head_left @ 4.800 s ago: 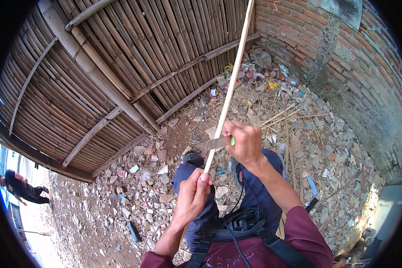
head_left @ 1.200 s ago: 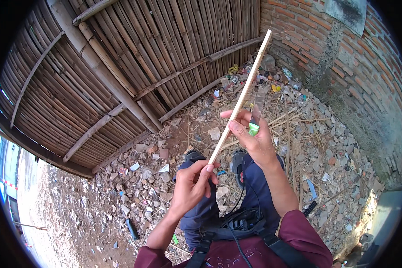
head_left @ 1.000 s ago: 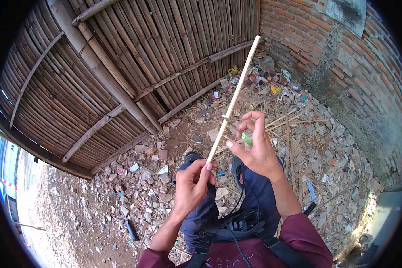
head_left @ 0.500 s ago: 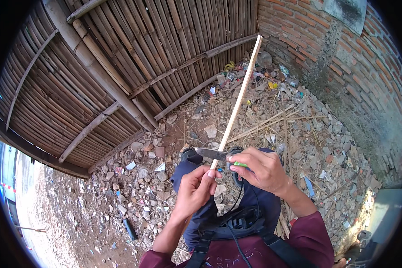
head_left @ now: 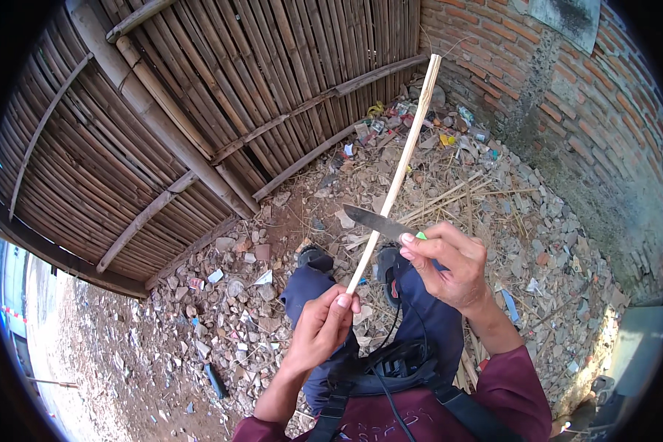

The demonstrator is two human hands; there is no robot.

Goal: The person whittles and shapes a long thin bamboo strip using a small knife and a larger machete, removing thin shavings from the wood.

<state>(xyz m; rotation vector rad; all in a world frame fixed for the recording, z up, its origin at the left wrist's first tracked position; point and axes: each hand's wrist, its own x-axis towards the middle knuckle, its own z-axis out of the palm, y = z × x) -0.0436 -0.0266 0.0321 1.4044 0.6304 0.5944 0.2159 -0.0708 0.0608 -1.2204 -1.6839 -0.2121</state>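
My left hand (head_left: 323, 324) is closed round the lower end of a long, pale wooden strip (head_left: 399, 175), which slants away up and to the right toward the corner of the walls. In my right hand (head_left: 449, 267) is a knife (head_left: 376, 221) with a dark blade; a bit of its green handle shows between thumb and fingers. The blade lies across the strip a good way above my left hand, its tip pointing left. Whether the edge bites into the wood cannot be made out.
Rubble and litter (head_left: 236, 295) cover the ground. Thin split sticks (head_left: 464, 193) lie beyond my right hand. A bamboo wall (head_left: 221, 81) rises on the left, a brick wall (head_left: 538, 103) on the right. Black cables (head_left: 395, 328) hang before my legs.
The knife has moved up along the strip, away from my left hand, and its blade tilts more. The strip has turned slightly in my left hand, showing more of its split face.
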